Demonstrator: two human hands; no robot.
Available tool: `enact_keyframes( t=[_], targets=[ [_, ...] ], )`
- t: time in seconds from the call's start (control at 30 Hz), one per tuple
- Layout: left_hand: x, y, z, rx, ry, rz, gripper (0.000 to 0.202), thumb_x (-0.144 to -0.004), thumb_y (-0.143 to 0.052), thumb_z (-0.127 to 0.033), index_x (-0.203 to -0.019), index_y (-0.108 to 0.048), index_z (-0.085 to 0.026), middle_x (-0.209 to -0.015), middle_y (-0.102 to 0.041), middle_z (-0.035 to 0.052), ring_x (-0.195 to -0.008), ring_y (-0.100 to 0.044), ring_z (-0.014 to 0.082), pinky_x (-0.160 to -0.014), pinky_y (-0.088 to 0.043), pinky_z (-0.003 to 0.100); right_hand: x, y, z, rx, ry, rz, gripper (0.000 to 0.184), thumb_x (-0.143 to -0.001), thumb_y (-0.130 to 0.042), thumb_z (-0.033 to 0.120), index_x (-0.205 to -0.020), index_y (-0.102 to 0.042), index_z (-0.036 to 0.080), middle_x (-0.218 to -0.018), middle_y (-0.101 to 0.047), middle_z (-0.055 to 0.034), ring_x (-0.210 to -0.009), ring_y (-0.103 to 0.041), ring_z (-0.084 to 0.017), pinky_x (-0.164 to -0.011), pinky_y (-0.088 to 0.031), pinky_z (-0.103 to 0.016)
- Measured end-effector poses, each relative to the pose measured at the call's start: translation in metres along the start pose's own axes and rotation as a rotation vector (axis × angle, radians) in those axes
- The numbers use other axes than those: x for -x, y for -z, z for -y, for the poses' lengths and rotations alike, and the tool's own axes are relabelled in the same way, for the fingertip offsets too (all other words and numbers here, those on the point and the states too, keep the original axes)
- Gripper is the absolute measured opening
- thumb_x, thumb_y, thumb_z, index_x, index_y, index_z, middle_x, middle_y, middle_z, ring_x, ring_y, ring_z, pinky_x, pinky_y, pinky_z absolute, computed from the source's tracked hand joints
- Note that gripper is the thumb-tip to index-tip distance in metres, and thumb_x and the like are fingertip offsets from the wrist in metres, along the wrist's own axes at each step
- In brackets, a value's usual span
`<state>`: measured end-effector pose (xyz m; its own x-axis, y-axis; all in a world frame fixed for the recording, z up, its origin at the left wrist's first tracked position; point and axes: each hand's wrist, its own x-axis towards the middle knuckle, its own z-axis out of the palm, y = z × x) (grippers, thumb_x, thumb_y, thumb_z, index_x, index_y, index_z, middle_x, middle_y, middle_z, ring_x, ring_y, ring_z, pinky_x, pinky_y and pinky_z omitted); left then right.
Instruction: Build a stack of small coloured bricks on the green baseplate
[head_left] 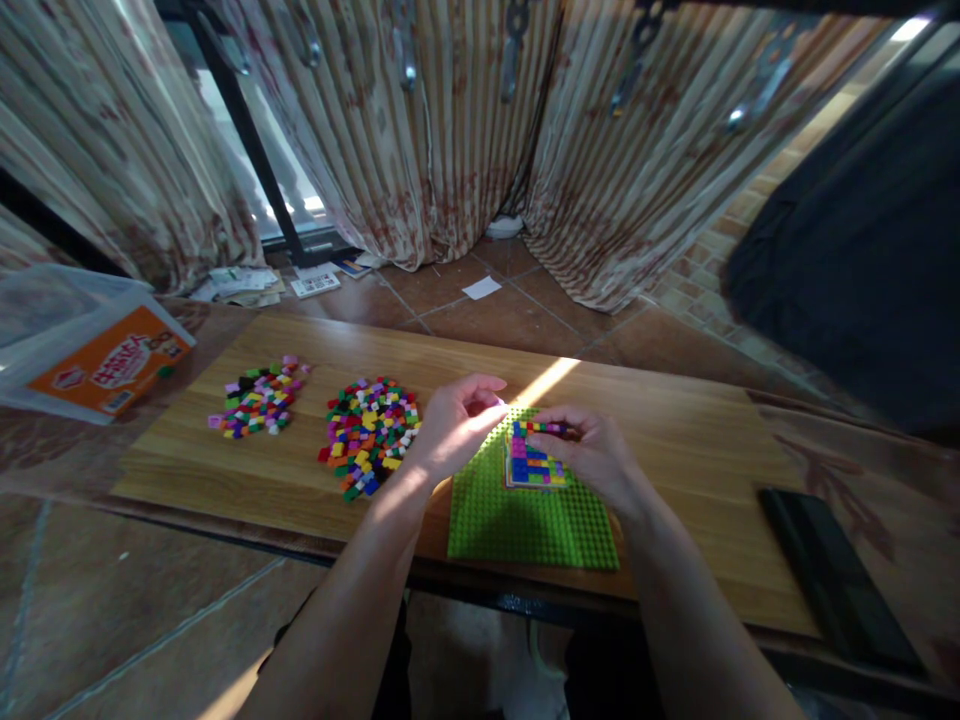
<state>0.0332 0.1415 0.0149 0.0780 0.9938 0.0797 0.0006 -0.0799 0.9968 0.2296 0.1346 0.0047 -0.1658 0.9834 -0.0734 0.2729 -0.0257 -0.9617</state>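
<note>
A green studded baseplate (525, 520) lies on the wooden board (675, 440) in front of me. On its upper part sits a small patch of coloured bricks (534, 465) in rows. My right hand (592, 455) rests on the right side of that patch, fingers pinched at its top row of bricks. My left hand (457, 420) hovers at the plate's upper left corner, fingers curled with thumb and forefinger close together; I cannot make out anything in them. A pile of small coloured bricks (371, 432) lies just left of my left hand.
A second, smaller brick pile (259, 398) lies further left on the board. A clear plastic box with an orange label (97, 365) stands at the far left. A dark flat object (832, 575) lies at the right. Curtains (420, 130) and tiled floor lie beyond.
</note>
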Motion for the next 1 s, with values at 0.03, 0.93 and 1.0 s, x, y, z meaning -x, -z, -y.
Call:
enact_keyframes(
  t=[0.03, 0.93, 1.0],
  targets=[
    [0.0001, -0.0007, 0.0004, -0.015, 0.0, 0.005, 0.025, -0.073, -0.07, -0.021, -0.097, -0.067, -0.015, -0.077, -0.067, 0.0016, -0.069, -0.061, 0.0105, -0.065, -0.049, 0.024, -0.0005, -0.0009, -0.0008, -0.071, -0.046, 0.014, 0.026, -0.066, -0.079, 0.034, -0.086, -0.072, 0.02, -0.075, -0.071, -0.0014, -0.064, -0.063, -0.015, -0.062, -0.052, -0.032],
    [0.0033, -0.0064, 0.0083, -0.117, 0.014, 0.026, 0.028, -0.075, -0.068, -0.025, -0.102, -0.068, -0.017, -0.082, -0.067, 0.0025, -0.075, -0.062, 0.0125, -0.068, -0.05, 0.026, -0.0014, -0.0037, 0.0057, -0.353, -0.219, 0.057, 0.026, -0.057, -0.085, 0.03, -0.079, -0.074, 0.022, -0.069, -0.072, 0.0005, -0.057, -0.064, -0.013, -0.057, -0.052, -0.028],
    [0.0032, -0.0062, 0.0061, -0.101, 0.016, 0.016, 0.027, -0.075, -0.069, -0.024, -0.101, -0.068, -0.016, -0.084, -0.069, 0.0037, -0.076, -0.063, 0.0128, -0.07, -0.05, 0.027, -0.0002, -0.0009, 0.0073, -0.39, -0.201, 0.074, 0.026, -0.059, -0.084, 0.03, -0.083, -0.075, 0.023, -0.073, -0.074, 0.0002, -0.061, -0.065, -0.013, -0.06, -0.053, -0.028]
  ],
)
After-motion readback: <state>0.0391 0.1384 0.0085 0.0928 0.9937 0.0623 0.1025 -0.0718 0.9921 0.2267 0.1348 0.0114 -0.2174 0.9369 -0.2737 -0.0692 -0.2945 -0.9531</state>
